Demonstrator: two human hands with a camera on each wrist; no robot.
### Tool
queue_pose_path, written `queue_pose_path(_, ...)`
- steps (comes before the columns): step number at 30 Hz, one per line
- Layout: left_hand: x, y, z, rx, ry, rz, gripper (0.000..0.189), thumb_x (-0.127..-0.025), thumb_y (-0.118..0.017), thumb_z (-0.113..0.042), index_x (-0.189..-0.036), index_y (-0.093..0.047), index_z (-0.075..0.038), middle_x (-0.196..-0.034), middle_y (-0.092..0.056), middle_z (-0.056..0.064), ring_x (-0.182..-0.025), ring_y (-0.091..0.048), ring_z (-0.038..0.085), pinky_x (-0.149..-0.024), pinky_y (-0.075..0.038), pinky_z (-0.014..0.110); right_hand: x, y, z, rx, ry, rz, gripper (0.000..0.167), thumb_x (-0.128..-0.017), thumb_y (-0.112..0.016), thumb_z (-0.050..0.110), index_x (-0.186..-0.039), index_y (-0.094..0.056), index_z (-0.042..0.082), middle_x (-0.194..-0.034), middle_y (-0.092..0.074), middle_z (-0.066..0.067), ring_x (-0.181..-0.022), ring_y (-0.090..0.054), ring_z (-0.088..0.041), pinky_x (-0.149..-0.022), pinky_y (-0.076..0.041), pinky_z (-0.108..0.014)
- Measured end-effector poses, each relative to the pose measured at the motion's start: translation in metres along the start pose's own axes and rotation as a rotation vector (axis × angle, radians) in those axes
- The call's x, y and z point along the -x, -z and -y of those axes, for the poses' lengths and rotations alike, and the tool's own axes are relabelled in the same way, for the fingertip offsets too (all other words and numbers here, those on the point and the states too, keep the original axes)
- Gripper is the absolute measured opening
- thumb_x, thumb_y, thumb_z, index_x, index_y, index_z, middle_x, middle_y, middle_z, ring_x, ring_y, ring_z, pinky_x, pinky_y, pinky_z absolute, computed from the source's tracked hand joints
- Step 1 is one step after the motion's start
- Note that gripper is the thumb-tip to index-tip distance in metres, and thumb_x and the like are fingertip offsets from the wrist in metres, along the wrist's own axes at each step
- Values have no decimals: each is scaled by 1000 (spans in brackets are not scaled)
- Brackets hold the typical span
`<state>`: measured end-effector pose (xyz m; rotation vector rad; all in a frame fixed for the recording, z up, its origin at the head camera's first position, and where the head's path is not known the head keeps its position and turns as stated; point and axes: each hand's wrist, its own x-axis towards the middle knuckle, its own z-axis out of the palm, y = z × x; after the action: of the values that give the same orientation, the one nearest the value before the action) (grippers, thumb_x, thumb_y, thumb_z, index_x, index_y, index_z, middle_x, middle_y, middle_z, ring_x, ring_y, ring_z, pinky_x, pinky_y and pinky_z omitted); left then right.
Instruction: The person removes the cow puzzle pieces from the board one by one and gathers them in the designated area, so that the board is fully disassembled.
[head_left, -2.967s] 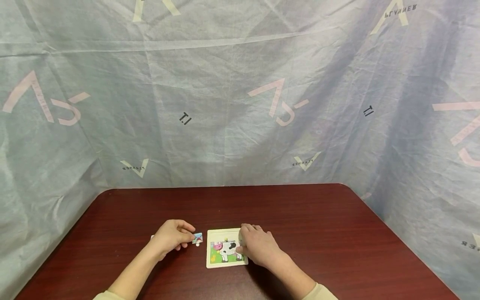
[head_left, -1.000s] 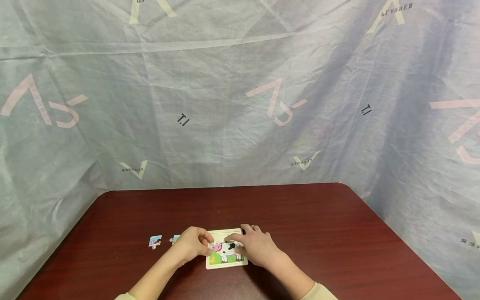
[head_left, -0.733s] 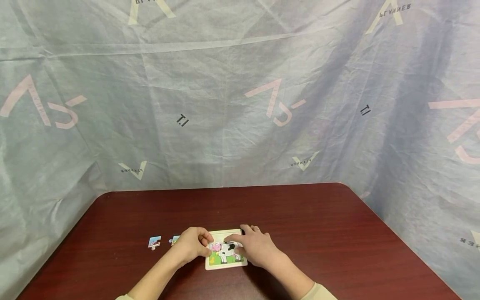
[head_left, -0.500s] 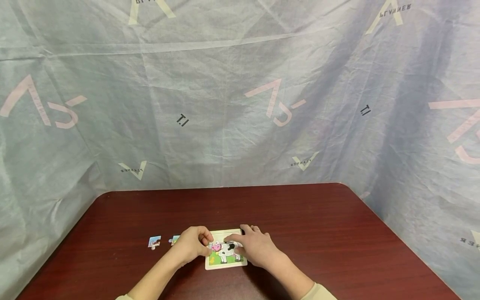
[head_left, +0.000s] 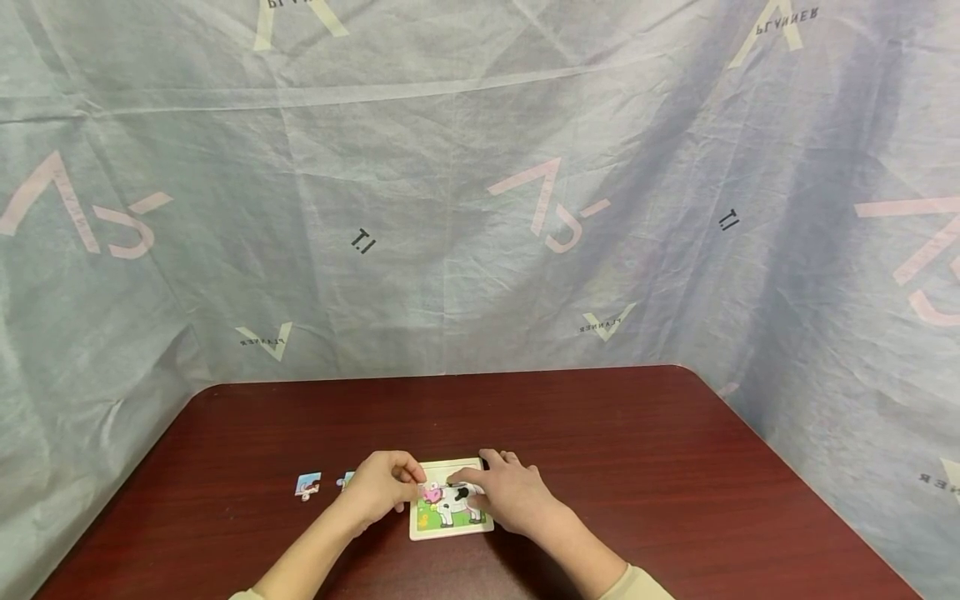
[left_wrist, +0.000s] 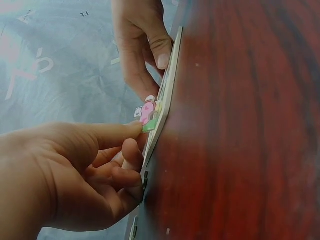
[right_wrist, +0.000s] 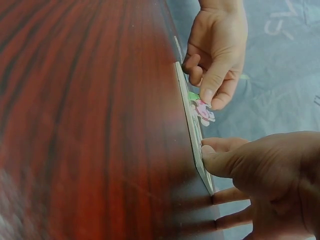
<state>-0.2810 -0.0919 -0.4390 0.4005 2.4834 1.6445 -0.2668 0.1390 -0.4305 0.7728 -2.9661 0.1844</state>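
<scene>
My left hand [head_left: 378, 487] pinches a jigsaw piece [left_wrist: 148, 113] with a pink cow's face between thumb and index finger. In both wrist views the piece stands tilted up at the left side of a pale puzzle tray [head_left: 453, 534], its lower edge at or near the surface. The tray's picture shows a black-and-white cow on green grass, with a bare pale strip along the top. My right hand [head_left: 517, 493] rests on the tray's right side, thumb and index finger laid on the picture, the other fingers by the far right corner.
Two loose jigsaw pieces lie left of the tray: a blue one [head_left: 307, 485] in full view, and another [head_left: 345, 479] partly hidden behind my left hand. The dark red table [head_left: 600, 433] extends to a grey cloth backdrop [head_left: 450, 250].
Three seconds ago my left hand pinched a blue piece left of the tray. It has since moved right to the tray and now tilts up the cow-face piece. The right hand stays almost still.
</scene>
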Motion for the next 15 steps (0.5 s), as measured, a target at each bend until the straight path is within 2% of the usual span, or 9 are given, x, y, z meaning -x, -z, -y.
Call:
queue_pose_path(5,0,1,1,30,24,-18,12,-83,-75,5,-93,-66,3,-76,-60,8,-58,-53,19,-55,-48,32,0,1,1,-6,0,-1,38,-95,-71,30,-129,-64,45,-140,-53,-11,-120,-55,-39,-78,-52,-60)
queue_pose_path(15,3,8,0,45,54,-25,11,-89,-74,-3,-97,-68,2,-80,-63,7,-61,-54,19,-58,-47,33,0,0,0,-5,-4,3,38,-96,-71,30,-129,-63,46,-140,-53,-11,-120,-55,-40,-79,-51,-60)
